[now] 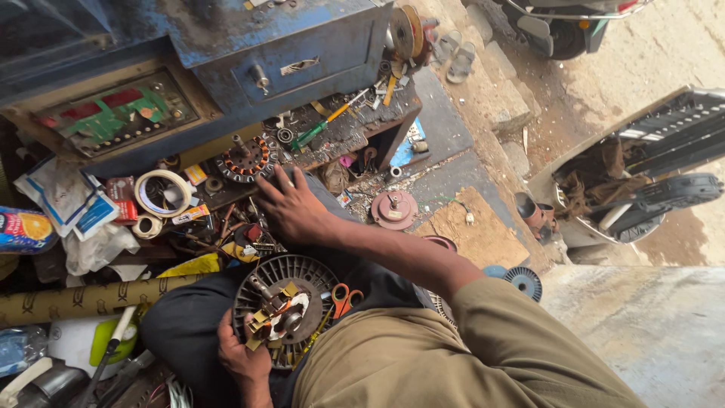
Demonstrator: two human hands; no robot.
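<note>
The left hand (240, 355) has its grip clenched on the rim of a round finned motor part (285, 306) resting on the lap. The right hand (291, 208) reaches out, fingers spread and released, apparently touching the cluttered counter (355, 132) near a copper-wound stator (245, 159).

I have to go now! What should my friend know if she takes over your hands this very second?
Left hand: grips the edge of the round slotted motor part resting on the lap; its centre shows coil hardware and yellowish insulation strips.
Right hand: stretched out, palm down on the parts heap at the low workbench, holding nothing that can be seen.
Nearby: orange-handled scissors beside the motor part; a second wound stator and green-handled screwdriver on the bench; tape rolls to the left.
Done: motor part is open, not reassembled.
Left: whatever the right hand fetches is not yet picked up.
</note>
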